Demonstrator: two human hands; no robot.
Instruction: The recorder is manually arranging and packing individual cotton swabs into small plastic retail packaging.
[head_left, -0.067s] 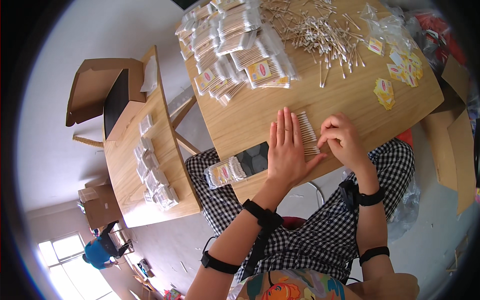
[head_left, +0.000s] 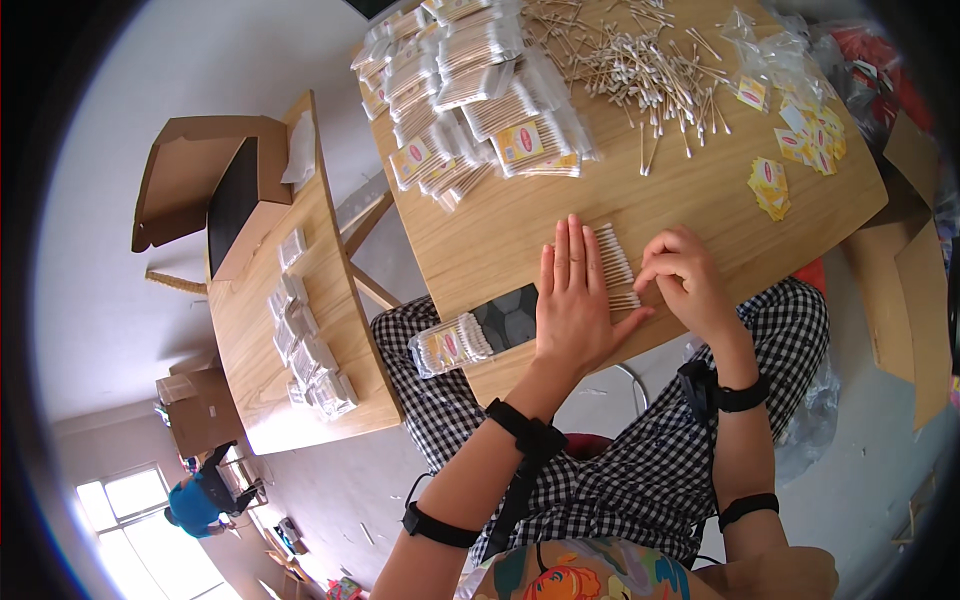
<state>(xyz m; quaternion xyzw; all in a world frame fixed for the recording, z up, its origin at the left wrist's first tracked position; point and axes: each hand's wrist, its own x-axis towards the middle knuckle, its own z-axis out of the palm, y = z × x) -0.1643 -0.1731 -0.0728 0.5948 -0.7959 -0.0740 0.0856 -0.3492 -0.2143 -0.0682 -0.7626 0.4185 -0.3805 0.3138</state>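
Note:
My left hand (head_left: 575, 305) lies flat with fingers straight and close together, its palm over part of a row of cotton swabs (head_left: 617, 262) on the wooden table. The swabs lie side by side; those under the palm are hidden. At the row's right end my right hand (head_left: 688, 278) is closed, fingers curled and thumb tucked in. Whatever its fingertips hold, if anything, cannot be made out. Left of my left hand, a dark hexagon-patterned flat piece (head_left: 508, 320) adjoins a clear packet of swabs (head_left: 450, 345) with a yellow-white card, jutting past the table's near edge.
Filled swab packets (head_left: 480, 90) are heaped at the far left of the table (head_left: 690, 205). Loose swabs (head_left: 655, 80) lie beyond my hands, yellow cards (head_left: 768, 187) to the right. A second table (head_left: 250, 350) bears packets and an open carton (head_left: 265, 170). Another person (head_left: 200, 500) is far off.

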